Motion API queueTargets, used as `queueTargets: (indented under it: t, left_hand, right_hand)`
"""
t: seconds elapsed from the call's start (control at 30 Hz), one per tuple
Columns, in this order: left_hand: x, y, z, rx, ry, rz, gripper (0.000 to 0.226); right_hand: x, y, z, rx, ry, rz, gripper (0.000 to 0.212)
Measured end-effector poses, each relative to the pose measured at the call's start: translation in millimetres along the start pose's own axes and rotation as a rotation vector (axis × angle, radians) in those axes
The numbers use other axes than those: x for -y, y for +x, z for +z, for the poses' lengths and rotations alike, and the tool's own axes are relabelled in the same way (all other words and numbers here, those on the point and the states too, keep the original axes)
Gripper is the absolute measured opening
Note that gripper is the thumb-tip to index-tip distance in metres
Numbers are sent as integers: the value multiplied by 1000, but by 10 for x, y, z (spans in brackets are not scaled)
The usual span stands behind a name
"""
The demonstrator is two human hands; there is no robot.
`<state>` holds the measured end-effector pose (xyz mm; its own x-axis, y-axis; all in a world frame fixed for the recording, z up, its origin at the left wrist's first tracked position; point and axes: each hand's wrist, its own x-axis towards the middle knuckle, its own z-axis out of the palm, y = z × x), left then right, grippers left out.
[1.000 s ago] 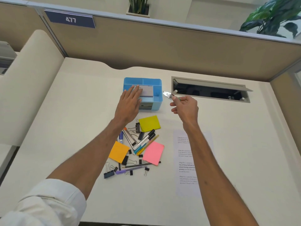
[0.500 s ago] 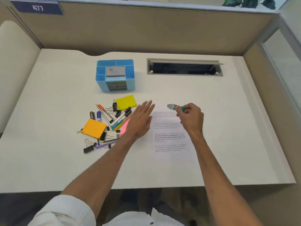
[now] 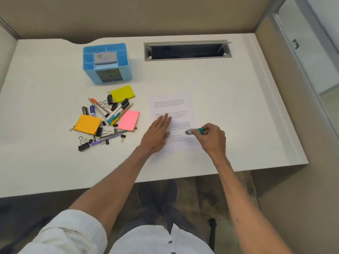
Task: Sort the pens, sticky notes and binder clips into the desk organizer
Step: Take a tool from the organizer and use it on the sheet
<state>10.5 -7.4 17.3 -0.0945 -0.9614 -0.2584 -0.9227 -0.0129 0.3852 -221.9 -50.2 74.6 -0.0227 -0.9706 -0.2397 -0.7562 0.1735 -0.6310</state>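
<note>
A blue desk organizer [image 3: 123, 65] stands at the back left of the desk, with a grey pad in its middle compartment. In front of it lies a heap of pens [image 3: 117, 111], black binder clips [image 3: 83, 145], and yellow [image 3: 122, 93], orange [image 3: 87, 124] and pink [image 3: 129, 119] sticky notes. My left hand [image 3: 159, 132] lies flat, fingers together, on a printed sheet of paper [image 3: 171, 107]. My right hand [image 3: 212, 137] grips a green-and-silver pen-like tool [image 3: 194, 131] just over the sheet's right part, tip pointing left.
An open cable tray slot [image 3: 187, 50] is set into the desk at the back. Partition walls close the back and right sides. The desk's front edge runs just below my forearms; my shoes and the floor show beneath.
My left hand left the organizer and came down onto the printed sheet. My right hand carried the tool back toward me, over the sheet. The view tilted downward.
</note>
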Motion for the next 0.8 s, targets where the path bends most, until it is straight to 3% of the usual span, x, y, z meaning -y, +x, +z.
queueTargets:
  t: [0.23, 0.8]
  left_hand:
    - [53, -8, 72, 98, 28, -30, 67]
    - [77, -13, 120, 59, -39, -42, 67]
  right_hand:
    - [-179, -179, 123, 50, -126, 6, 37]
    - [-184, -247, 205, 76, -323, -31, 33]
